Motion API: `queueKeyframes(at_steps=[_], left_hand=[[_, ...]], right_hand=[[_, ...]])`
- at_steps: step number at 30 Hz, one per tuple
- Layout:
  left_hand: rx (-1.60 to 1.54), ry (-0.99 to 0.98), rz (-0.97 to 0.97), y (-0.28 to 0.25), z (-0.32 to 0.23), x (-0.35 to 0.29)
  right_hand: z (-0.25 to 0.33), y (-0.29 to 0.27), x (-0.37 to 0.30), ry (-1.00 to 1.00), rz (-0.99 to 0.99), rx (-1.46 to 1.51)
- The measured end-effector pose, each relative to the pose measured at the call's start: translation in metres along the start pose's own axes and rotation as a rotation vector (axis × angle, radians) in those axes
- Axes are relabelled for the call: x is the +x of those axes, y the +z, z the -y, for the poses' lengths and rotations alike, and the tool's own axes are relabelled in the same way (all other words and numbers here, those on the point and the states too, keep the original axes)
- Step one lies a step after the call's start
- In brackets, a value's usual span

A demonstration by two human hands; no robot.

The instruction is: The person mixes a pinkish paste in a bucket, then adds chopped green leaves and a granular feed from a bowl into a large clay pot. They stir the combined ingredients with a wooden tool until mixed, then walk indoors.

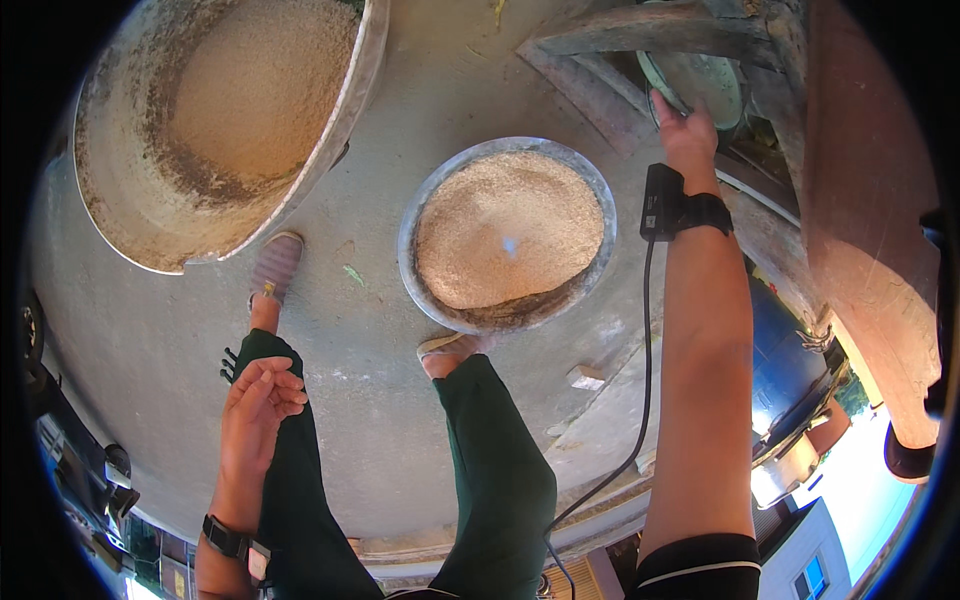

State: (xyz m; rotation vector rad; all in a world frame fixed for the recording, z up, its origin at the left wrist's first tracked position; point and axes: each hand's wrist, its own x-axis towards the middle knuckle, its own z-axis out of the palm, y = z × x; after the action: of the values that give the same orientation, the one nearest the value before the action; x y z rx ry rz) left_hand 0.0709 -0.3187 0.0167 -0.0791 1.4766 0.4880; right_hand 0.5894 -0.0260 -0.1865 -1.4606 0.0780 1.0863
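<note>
The right hand [686, 128] of the person is stretched to the far right, closed narrowly on the near rim of a pale green pan [712, 85], fingers to either side of the edge. That pan sits tilted among the weathered timbers of a wooden frame [660, 35]; I can't tell whether the wood carries any of its weight. The left hand [268, 392] hangs over the left thigh, fingers half-curled and gathered, empty as far as I can see.

Between the 2 arms, farther off, a round metal basin [606, 225] stands on the grey concrete floor [370, 420], heaped with pale brown coarse meal [510, 225] that dips slightly in the middle. At the far left a much larger vat [130, 225] holds more of the same-looking stuff, with darker crumbs clinging to its inner wall.

The person wears dark green trousers [500, 470] and 2 dusty shoes: the left shoe [277, 265] is just beside the vat, the right shoe [455, 344] close by the basin's near rim. A dark watch [226, 538] circles the left wrist, and a black box [660, 203] is strapped to the right, with a cable [640, 440] running down toward the near side. A small pale block [586, 378] lies right of the basin, and a green leaf [353, 273] left of it.
</note>
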Motion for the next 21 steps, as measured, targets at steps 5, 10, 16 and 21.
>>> queueKeyframes(at_steps=[5,10,16,21], left_hand=[[0.238,-0.054,0.091,0.017,0.015,0.032],[0.797,0.09,0.182,0.039,0.028,0.12],[0.908,0.19,0.246,0.066,0.074,0.205],[0.495,-0.017,0.349,0.08,0.095,0.222]], right_hand=[[-0.027,-0.043,-0.02,0.04,0.106,-0.289],[-0.063,-0.208,-0.092,-0.215,-0.201,-0.907],[-0.125,-0.347,-0.158,0.557,-0.058,-0.636],[-0.165,-0.365,-0.179,0.462,-0.069,-0.43]])
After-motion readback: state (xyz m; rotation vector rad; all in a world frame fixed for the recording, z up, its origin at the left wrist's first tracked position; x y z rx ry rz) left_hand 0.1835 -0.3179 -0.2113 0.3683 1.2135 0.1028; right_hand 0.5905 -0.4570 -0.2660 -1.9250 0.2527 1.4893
